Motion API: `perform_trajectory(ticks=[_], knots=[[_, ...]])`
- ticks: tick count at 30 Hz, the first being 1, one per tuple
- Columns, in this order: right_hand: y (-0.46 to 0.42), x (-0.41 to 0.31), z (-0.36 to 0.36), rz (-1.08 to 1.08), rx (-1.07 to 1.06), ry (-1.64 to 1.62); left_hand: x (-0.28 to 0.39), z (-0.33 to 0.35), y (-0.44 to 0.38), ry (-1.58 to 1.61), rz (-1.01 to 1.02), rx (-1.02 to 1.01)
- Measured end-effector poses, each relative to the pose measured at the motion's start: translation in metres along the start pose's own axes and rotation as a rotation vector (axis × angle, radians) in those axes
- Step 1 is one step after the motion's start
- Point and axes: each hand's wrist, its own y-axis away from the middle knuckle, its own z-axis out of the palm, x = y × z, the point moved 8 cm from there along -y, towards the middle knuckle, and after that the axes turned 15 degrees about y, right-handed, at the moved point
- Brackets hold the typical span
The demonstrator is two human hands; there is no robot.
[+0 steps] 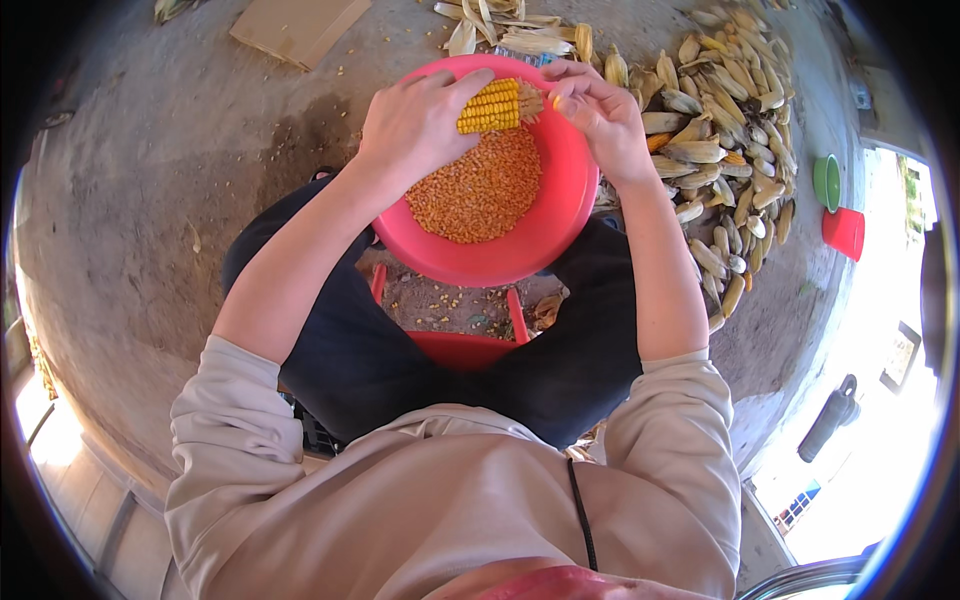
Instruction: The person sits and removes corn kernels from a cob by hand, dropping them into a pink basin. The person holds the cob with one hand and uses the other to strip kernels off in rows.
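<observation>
My left hand [424, 124] is closed around a yellow corn cob [491, 106] above a pink plastic basin [487, 266]. The cob's rows of kernels face up, and its frayed, pale end points right. Just right of that end is my right hand [600, 112], with a yellow kernel [556, 102] pinched between thumb and a finger. Loose orange corn kernels [476, 195] lie heaped in the bottom of the basin. The basin sits between my knees.
A large pile of corn ears in husks [697, 154] covers the floor at right. Dry husks [525, 37] lie beyond the basin, flattened cardboard [300, 30] at upper left. Green [827, 182] and red [844, 232] containers stand far right. A red plastic seat [465, 349] shows between my legs.
</observation>
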Motion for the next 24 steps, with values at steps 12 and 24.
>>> perform_trajectory(ticks=[12, 24], knots=[[0.016, 0.015, 0.026, 0.399, -0.185, -0.084, 0.032, -0.001, 0.007, -0.074, 0.269, 0.156], [0.013, 0.007, 0.036, 0.271, -0.154, 0.049, 0.013, 0.016, -0.004, 0.057, 0.061, -0.051]])
